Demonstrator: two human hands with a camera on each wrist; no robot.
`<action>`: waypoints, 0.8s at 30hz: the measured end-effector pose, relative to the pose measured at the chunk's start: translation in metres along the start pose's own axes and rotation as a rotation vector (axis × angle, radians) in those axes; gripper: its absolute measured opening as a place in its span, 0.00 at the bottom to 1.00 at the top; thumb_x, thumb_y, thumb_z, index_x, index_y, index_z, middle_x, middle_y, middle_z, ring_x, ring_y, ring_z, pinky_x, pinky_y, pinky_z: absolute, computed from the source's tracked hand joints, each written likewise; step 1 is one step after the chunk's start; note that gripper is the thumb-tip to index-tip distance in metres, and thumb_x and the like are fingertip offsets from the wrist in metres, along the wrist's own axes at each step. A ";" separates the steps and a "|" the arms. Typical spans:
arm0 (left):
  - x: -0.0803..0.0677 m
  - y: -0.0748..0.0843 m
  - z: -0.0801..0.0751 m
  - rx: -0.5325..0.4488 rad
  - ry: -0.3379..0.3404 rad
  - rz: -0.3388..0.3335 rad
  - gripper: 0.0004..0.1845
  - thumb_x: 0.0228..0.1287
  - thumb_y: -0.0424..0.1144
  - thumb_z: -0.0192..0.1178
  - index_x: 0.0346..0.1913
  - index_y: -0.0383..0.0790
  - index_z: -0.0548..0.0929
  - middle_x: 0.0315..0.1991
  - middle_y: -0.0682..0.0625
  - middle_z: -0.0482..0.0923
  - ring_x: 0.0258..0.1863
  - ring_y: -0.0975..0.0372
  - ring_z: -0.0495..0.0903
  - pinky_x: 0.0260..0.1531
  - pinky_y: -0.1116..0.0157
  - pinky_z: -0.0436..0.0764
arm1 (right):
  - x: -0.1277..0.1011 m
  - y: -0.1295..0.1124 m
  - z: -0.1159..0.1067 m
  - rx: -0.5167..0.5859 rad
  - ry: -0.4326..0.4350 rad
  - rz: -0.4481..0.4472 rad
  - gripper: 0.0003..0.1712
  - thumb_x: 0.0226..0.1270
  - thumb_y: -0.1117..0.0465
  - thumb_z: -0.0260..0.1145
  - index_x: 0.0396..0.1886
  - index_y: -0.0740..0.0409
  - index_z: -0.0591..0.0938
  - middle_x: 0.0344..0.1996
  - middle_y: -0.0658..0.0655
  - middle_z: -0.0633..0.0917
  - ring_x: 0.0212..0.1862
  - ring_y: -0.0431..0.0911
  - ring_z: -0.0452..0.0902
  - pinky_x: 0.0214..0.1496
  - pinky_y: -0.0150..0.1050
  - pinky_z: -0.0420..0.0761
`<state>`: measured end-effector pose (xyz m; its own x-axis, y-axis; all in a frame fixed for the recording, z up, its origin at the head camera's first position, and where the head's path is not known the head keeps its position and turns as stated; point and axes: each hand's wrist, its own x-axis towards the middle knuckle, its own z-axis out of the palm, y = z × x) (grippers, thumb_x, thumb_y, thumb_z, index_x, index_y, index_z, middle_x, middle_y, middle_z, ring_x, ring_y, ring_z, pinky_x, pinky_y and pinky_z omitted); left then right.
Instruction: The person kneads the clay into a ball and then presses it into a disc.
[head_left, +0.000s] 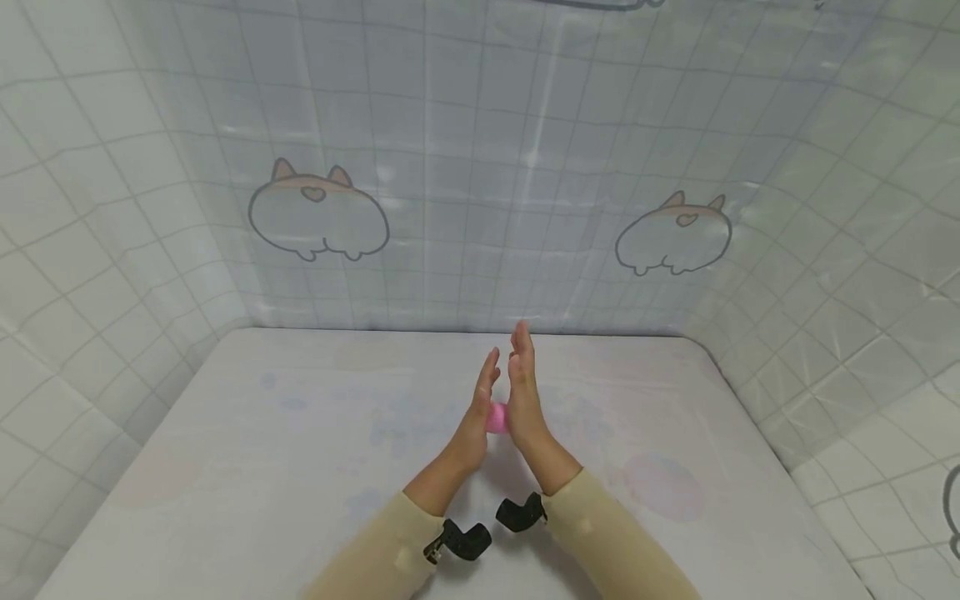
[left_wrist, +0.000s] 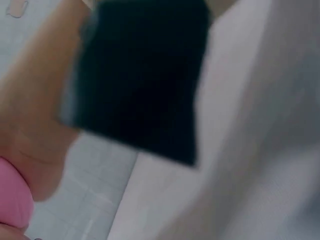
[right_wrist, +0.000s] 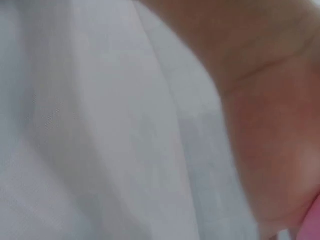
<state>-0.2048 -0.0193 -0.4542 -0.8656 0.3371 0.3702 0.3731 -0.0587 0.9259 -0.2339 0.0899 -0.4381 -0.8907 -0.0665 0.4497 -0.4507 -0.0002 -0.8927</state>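
A smooth pink lump (head_left: 497, 418), soft-looking like modelling clay, sits between my two palms. My left hand (head_left: 477, 414) presses it from the left with straight fingers. From the other side my right hand (head_left: 524, 397) presses with its fingers straight and pointing away from me. The fingertips of both hands stand apart. In the left wrist view the pink lump (left_wrist: 14, 197) bulges at the base of a palm, partly out of frame. Only a pink corner (right_wrist: 311, 222) shows beside the palm in the right wrist view.
Below the hands lies a white table (head_left: 285, 467) with faint coloured prints. A grid-patterned sheet (head_left: 465, 167) with dog drawings rises behind it and along both sides. Black wrist camera mounts (head_left: 467, 542) stick out from the beige sleeves (head_left: 390, 546).
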 end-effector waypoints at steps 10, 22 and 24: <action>0.007 0.009 -0.003 -0.152 0.124 0.091 0.48 0.69 0.75 0.23 0.81 0.48 0.38 0.81 0.46 0.36 0.79 0.49 0.37 0.69 0.35 0.36 | -0.007 0.005 0.008 -0.016 -0.186 0.103 0.51 0.71 0.25 0.41 0.82 0.48 0.43 0.81 0.52 0.44 0.80 0.55 0.35 0.72 0.70 0.37; 0.014 0.006 -0.010 -0.010 0.342 0.171 0.54 0.65 0.80 0.27 0.81 0.44 0.39 0.81 0.47 0.36 0.79 0.52 0.36 0.69 0.35 0.37 | -0.022 -0.002 0.019 0.044 -0.338 -0.020 0.43 0.79 0.33 0.33 0.82 0.54 0.45 0.80 0.58 0.48 0.80 0.53 0.41 0.77 0.59 0.44; 0.015 0.005 -0.012 0.015 0.374 0.175 0.54 0.64 0.80 0.27 0.81 0.44 0.40 0.81 0.46 0.36 0.79 0.52 0.37 0.70 0.35 0.38 | -0.024 -0.004 0.020 0.050 -0.356 -0.043 0.44 0.79 0.33 0.32 0.82 0.55 0.46 0.80 0.58 0.50 0.79 0.53 0.42 0.77 0.58 0.45</action>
<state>-0.2197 -0.0255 -0.4433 -0.8492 -0.0418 0.5265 0.5281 -0.0707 0.8462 -0.2095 0.0719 -0.4456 -0.7905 -0.4086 0.4562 -0.4761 -0.0585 -0.8774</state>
